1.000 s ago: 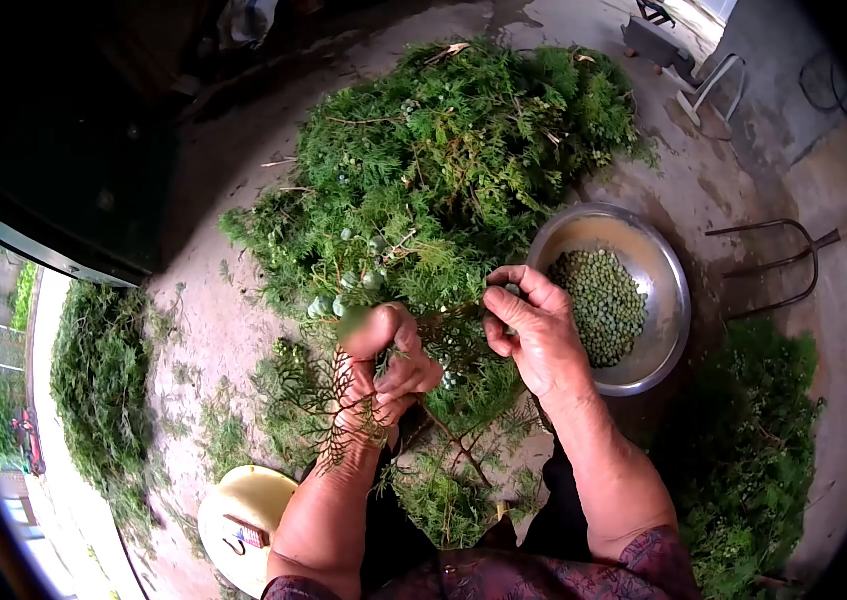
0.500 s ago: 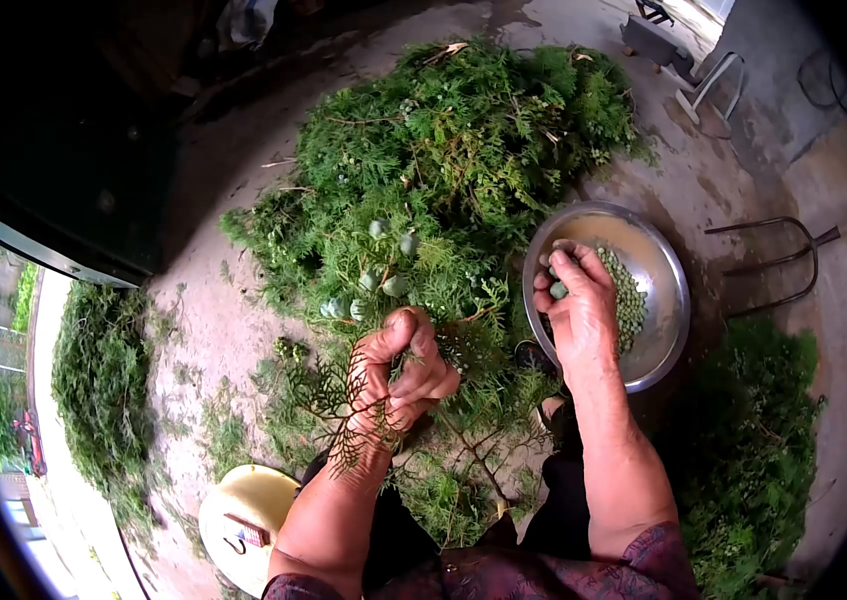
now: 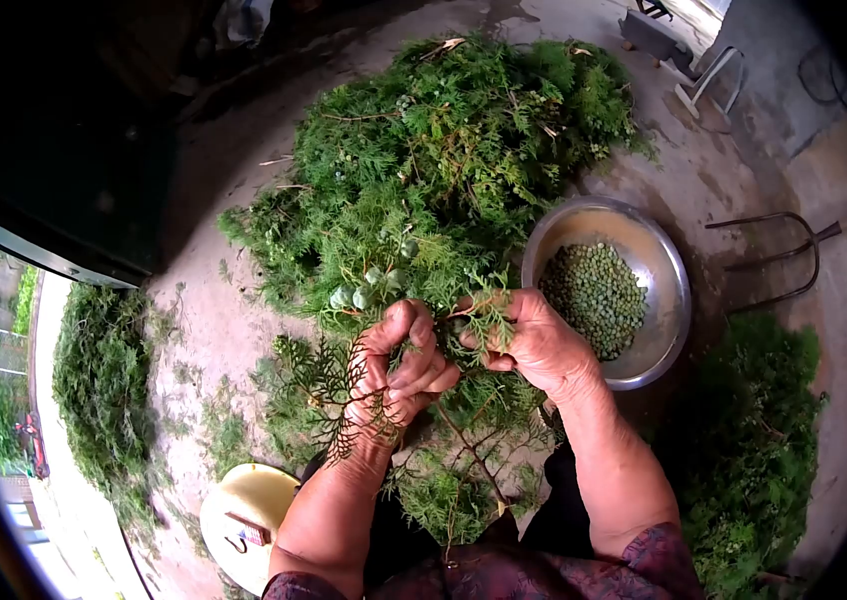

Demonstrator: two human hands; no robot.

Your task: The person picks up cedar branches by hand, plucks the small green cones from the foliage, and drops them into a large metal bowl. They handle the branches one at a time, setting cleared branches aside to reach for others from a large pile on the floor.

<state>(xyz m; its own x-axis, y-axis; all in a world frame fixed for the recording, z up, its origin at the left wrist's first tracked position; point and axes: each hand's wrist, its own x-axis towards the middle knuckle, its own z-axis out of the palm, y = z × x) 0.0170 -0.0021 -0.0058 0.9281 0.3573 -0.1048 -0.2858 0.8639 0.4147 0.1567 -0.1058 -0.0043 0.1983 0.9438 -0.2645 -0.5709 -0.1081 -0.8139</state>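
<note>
Left hand: the left hand has its fingers curled in, thumb and forefinger closed on a leafy branch. The grip is clenched rather than loose, with the knuckles bent toward the palm.
Right hand: the right hand is just beside the left one, thumb and fingers bent and partly closed at a green sprig. The sprig covers part of the fingertips, so I cannot tell whether they are pinched tight or what lies between them.
Branch: in the left hand, its flat brownish-green fronds spread over the wrist side of that hand.
Big berries: a cluster of pale green berries sits just beyond the left thumb, among the foliage. Which stem they hang from is hard to tell.
Bowl: a round metal bowl is on the floor, just beyond the right hand and to its right.
Picked berries: many small green berries lie loose together inside the bowl.
Big pile: a large heap of green cuttings lies on the floor ahead of both hands, near the bowl.
Side piles: more greenery lies at the far left and at the right, below the fork.
Fork: a metal fork lies right of the bowl, apart from it.
Yellow thing: a round yellow object is beside the left forearm, with a small hook-shaped item on it.
</note>
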